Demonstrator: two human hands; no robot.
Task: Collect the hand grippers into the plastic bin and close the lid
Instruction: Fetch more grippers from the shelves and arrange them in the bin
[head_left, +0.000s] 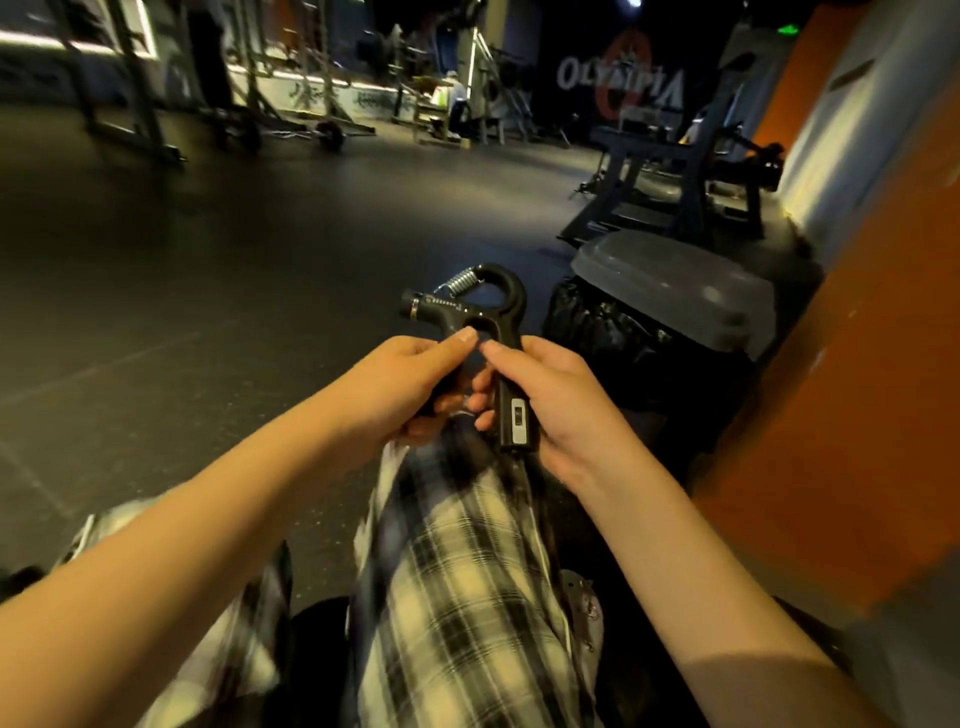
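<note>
hand gripper (511, 317) being held above plaid lap (467, 571) (spring end pointing away) | left hand (410, 384) gripping one handle, right hand (550, 405) curling round the other | grey-lidded bin (670, 291) standing near, to the right, lid lying on top | dark floor (208, 260) stretching beyond

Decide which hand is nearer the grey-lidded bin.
Right. The right hand holds the hand gripper just left of the bin; the left hand grips it farther left.
</note>
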